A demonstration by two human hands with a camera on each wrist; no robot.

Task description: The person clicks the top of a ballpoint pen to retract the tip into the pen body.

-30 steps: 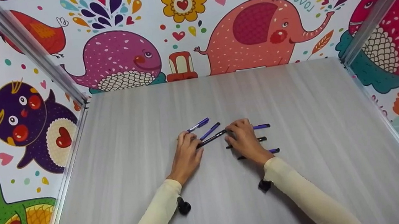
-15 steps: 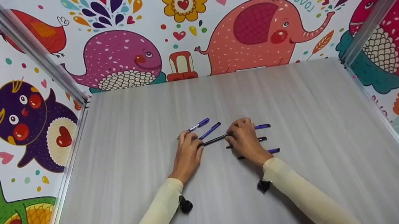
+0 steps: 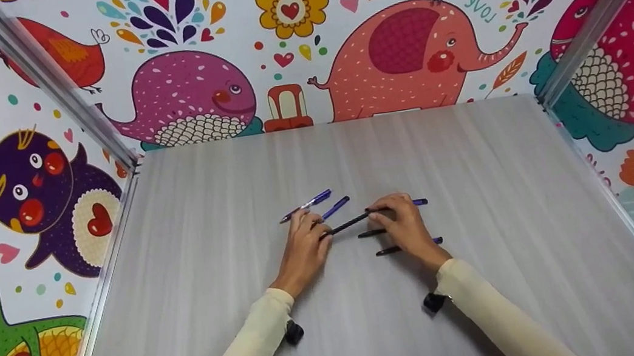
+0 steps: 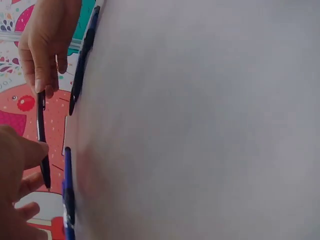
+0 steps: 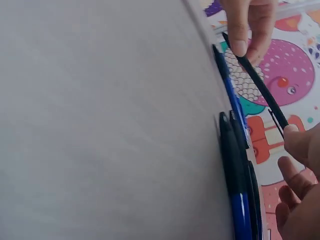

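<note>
My left hand and my right hand hold a black pen between them, one at each end. In the left wrist view, the pen hangs above the tabletop, its pointed end by my left hand. My right hand pinches the end with the clip, as the right wrist view shows. Two blue pens lie beside the left hand, a clear-bodied one and a darker one. Near the right hand lie a blue-ended pen, a black pen and a black-and-blue pen, each partly covered.
The pale wood-grain tabletop ends at a back wall printed with cartoon animals. Metal rails run along the corners and sides. A small black device sits on each wrist, the left one and the right one.
The held pen has come slightly toward the body. My right hand has shifted a little right and nearer, uncovering more of the black pen and the black-and-blue pen under it.
</note>
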